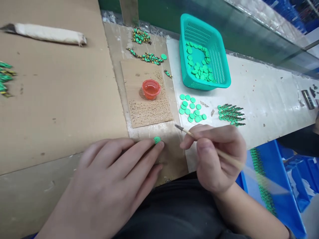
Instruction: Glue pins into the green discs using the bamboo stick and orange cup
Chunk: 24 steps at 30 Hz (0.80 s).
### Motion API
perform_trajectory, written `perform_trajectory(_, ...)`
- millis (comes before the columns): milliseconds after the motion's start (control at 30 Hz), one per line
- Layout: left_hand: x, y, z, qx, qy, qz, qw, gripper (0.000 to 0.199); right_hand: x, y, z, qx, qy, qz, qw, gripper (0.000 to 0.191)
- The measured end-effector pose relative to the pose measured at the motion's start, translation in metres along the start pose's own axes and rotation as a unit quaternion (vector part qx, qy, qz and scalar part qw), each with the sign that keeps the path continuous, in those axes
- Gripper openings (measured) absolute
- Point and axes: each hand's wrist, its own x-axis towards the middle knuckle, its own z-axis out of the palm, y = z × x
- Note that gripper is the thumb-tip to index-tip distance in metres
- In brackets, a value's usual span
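My left hand lies low over the near edge of the work surface. Its fingertips close against a small round green disc, partly hidden by them. A thin paintbrush with a dark tip is pinched in my right hand. The brush tip points left and is in the air or just over the surface, to the right of the disc. Beyond my hands a small red cup of liquid stands on a spotted cardboard piece.
A teal basket of green discs stands at the back, with loose discs before it. Small green-and-dark pieces lie in piles; others form rows on discs. A cloth-wrapped tool lies left. Blue trays are lower right.
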Motion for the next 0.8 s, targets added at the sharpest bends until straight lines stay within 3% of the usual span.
perform_trajectory(167, 0.019, 0.001, -0.010, 0.009, 0.013, 0.029, 0.999, 0.025, -0.010, -0.001, -0.022, -0.059, -0.135, 0.074, 0.986, 0.020)
perform_trajectory(300, 0.022, 0.000, -0.014, -0.008, 0.015, 0.052, 0.999, 0.018, -0.008, 0.003, -0.019, -0.091, -0.223, -0.008, 0.971, 0.013)
perform_trajectory(467, 0.021, 0.001, -0.015, 0.005, 0.018, 0.037, 0.999, 0.018, -0.007, 0.004, -0.017, -0.107, -0.236, -0.022, 0.965, 0.017)
perform_trajectory(600, 0.020, -0.001, -0.013, 0.013, 0.032, 0.020, 0.999, 0.017, -0.012, 0.004, -0.021, -0.109, -0.211, -0.037, 0.971, 0.017)
perform_trajectory(800, 0.011, 0.022, -0.015, 0.067, 0.019, -0.023, 0.997, 0.016, -0.023, 0.001, -0.022, -0.119, -0.196, -0.047, 0.972, 0.022)
